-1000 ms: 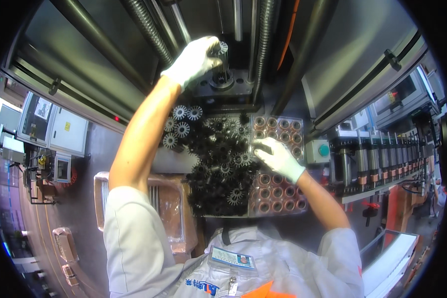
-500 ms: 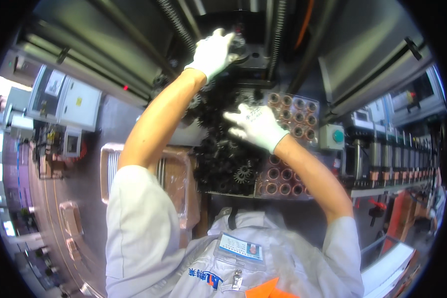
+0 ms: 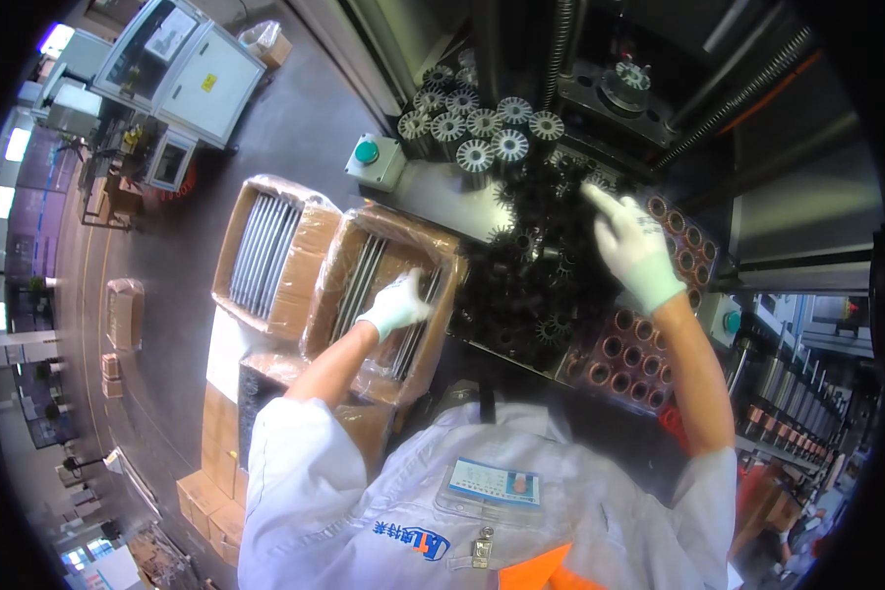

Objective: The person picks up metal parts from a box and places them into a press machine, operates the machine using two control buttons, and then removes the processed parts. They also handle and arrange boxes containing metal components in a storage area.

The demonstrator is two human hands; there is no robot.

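My gloved left hand (image 3: 398, 305) reaches into a plastic-lined cardboard box (image 3: 326, 280) of long metal rods (image 3: 364, 270). Its thumb and fingers look parted over the rods at the box's right side; no rod is plainly in its grip. To the right, my gloved right hand (image 3: 631, 246) is over the edge of a pile of black slotted rotor cores (image 3: 531, 280). Its index finger points outward and the others are slightly bent, with nothing seen in them. Whether those fingertips touch a core cannot be made out.
A second box of rods (image 3: 265, 251) stands left of the first. Silvery slotted cores (image 3: 482, 123) stand grouped behind the black pile. Copper-coloured rings sit in a clear tray (image 3: 585, 379) at right. A press fixture (image 3: 624, 88) stands at the back, and a green-button box (image 3: 374, 162) beside the metal table.
My left hand has left the machine fixture and come down to the rod box. My right hand stays near the black cores, index finger now extended. The view has swung left.
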